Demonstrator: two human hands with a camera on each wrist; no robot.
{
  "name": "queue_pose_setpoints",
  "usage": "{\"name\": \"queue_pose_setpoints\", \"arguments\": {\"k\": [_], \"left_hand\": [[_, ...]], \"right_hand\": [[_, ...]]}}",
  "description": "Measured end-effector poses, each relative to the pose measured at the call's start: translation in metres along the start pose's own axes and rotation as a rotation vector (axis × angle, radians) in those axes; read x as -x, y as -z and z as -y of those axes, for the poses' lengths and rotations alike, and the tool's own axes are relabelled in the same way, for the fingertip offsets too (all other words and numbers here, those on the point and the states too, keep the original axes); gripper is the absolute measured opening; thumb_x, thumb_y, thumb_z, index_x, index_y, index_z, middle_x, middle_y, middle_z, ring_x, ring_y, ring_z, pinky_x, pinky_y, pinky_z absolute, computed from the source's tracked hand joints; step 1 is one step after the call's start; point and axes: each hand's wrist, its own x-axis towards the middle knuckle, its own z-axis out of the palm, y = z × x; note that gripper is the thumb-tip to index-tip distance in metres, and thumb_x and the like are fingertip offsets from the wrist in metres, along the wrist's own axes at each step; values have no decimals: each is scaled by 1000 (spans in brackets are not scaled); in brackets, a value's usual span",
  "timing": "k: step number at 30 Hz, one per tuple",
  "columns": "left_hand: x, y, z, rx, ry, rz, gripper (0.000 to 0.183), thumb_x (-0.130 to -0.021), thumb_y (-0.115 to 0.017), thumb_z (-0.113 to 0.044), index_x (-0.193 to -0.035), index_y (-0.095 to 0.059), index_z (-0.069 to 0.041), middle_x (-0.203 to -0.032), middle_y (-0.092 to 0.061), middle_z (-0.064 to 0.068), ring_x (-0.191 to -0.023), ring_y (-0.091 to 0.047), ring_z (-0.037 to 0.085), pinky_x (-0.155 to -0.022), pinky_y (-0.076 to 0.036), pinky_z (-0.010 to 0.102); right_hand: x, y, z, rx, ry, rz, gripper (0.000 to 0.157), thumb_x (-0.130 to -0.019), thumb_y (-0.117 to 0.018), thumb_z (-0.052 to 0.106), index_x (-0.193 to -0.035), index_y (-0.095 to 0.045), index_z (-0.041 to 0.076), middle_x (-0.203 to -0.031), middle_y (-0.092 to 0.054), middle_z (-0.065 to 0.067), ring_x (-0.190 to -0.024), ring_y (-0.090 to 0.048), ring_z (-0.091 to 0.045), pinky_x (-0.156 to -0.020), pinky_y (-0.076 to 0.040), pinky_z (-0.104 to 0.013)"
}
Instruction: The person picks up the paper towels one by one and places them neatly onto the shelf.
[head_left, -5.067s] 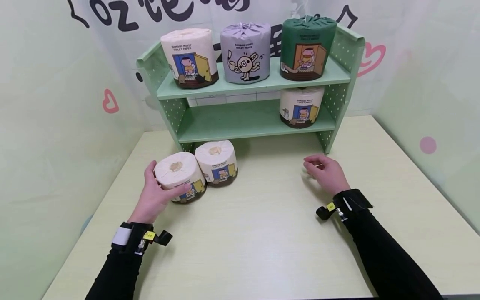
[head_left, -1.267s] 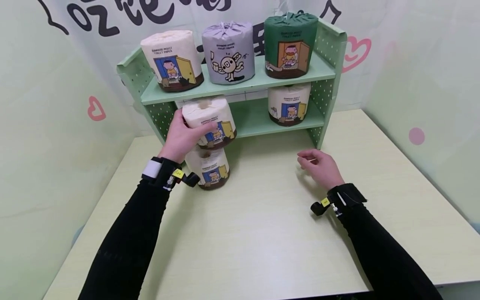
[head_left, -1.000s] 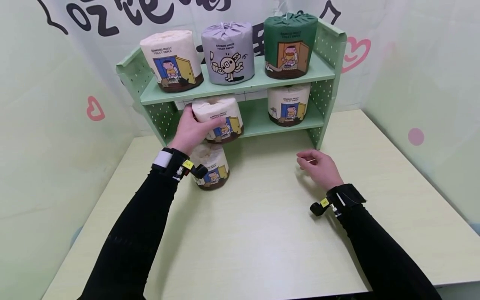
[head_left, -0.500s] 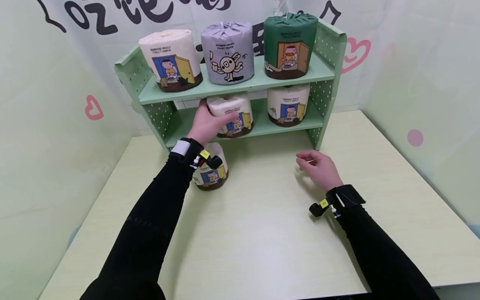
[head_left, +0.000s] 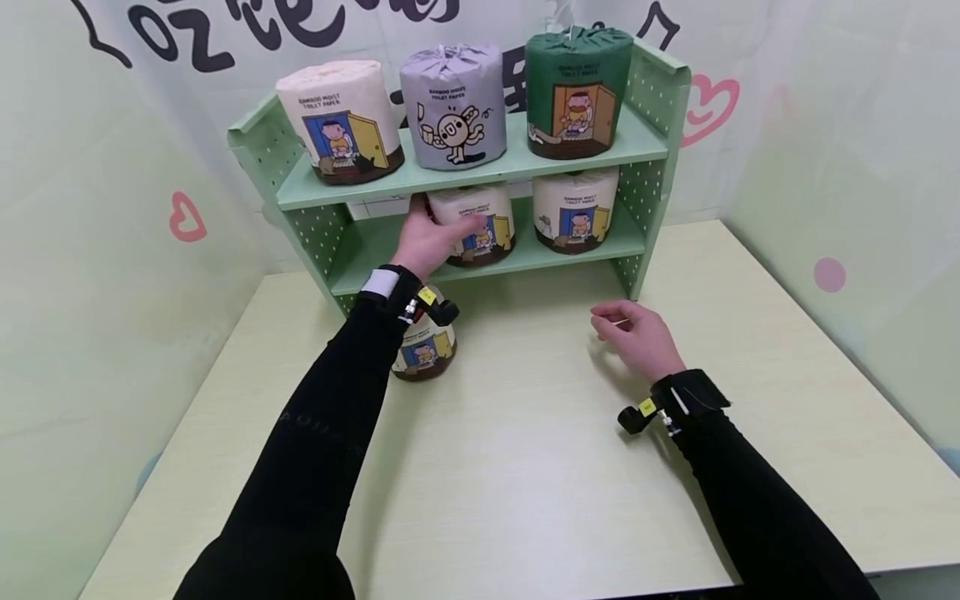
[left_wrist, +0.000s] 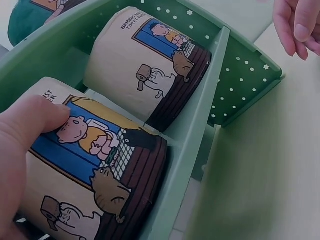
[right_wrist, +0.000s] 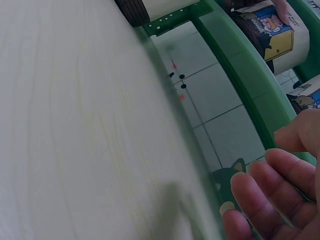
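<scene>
My left hand (head_left: 429,242) grips a cream-wrapped toilet roll (head_left: 497,240) at the middle shelf (head_left: 375,242) of a green rack, thumb across its printed front. Upright, the roll is at the board's front edge; whether its full weight rests there I cannot tell. To its right on that board stands a matching toilet roll (head_left: 576,208), also seen close by in the left wrist view. Another cream roll (head_left: 426,354) sits on the table, partly hidden behind my left wrist. My right hand (head_left: 637,337) is loosely curled near the rack's right foot, holding nothing.
On the top shelf (head_left: 420,179) stand a cream roll (head_left: 341,125), a lavender roll (head_left: 453,108) and a green roll (head_left: 577,96). Dotted side panels (head_left: 652,192) bound the rack. Printed walls enclose the pale table (head_left: 540,450) at the back and sides.
My left hand has lifted the roll from the table at the left up to the middle shelf, then moved it rightward and back toward the neighbouring roll. My right hand has barely moved.
</scene>
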Motion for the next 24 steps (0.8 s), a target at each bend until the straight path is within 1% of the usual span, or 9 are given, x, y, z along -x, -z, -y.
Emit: {"name": "queue_pose_setpoints", "arguments": {"k": [3, 5, 7, 12, 15, 19, 22, 24], "left_hand": [[-1, -2, 0, -18, 12, -4, 96, -79, -85, -37, -150, -23, -18, -136, -41, 8, -113, -50, 15, -97, -46, 30], [-2, -2, 1, -35, 16, -14, 98, -79, -85, -39, -150, -22, -16, -138, -38, 8, -113, -48, 14, -97, -45, 28], [-3, -3, 2, -59, 19, -31, 97, -79, -85, -40, -150, -23, -16, -138, -31, 9, -114, -44, 14, -96, -46, 26], [-5, -6, 2, -104, 8, -57, 92, -80, -84, -42, -147, -26, -15, -135, -25, 11, -113, -44, 16, -91, -49, 23], [-4, -6, 2, -134, 9, -55, 94, -80, -82, -44, -148, -25, -14, -136, -27, 11, -113, -44, 16, -92, -48, 24], [-1, -6, 1, -145, 2, -48, 97, -78, -83, -47, -148, -25, -14, -136, -31, 11, -112, -46, 16, -93, -48, 25], [3, -4, 1, -118, -19, -40, 98, -76, -85, -47, -148, -27, -16, -136, -37, 9, -113, -48, 15, -94, -49, 27], [7, -2, 2, -89, -41, -36, 97, -76, -85, -46, -149, -28, -17, -138, -40, 7, -117, -47, 14, -96, -47, 30]], "right_hand": [[0, -1, 1, -4, -4, 0, 28, -98, -64, 29, -118, -67, 8, -99, -66, -6, -85, -60, -19, -76, -46, -36], [0, -1, 1, -5, -3, 2, 29, -98, -64, 28, -118, -67, 7, -100, -66, -6, -85, -60, -19, -77, -46, -36], [0, -1, 2, -7, -3, 4, 29, -99, -64, 28, -119, -67, 7, -100, -66, -6, -85, -61, -19, -77, -46, -36], [0, 0, 2, -2, 6, 2, 29, -99, -64, 29, -118, -67, 8, -99, -66, -7, -84, -61, -19, -76, -46, -36], [1, -1, 1, -1, 7, 3, 30, -99, -64, 30, -118, -67, 7, -99, -66, -7, -85, -61, -20, -76, -46, -37], [1, -1, 0, -3, 5, 6, 30, -98, -64, 29, -118, -67, 7, -99, -66, -7, -85, -61, -22, -76, -46, -37], [1, 0, 0, 0, 6, 8, 31, -99, -64, 30, -119, -66, 6, -99, -66, -7, -86, -62, -23, -76, -46, -37], [1, 1, 1, 2, 5, 12, 32, -99, -63, 30, -119, -66, 6, -99, -66, -7, -86, -62, -23, -76, -46, -37]]}}
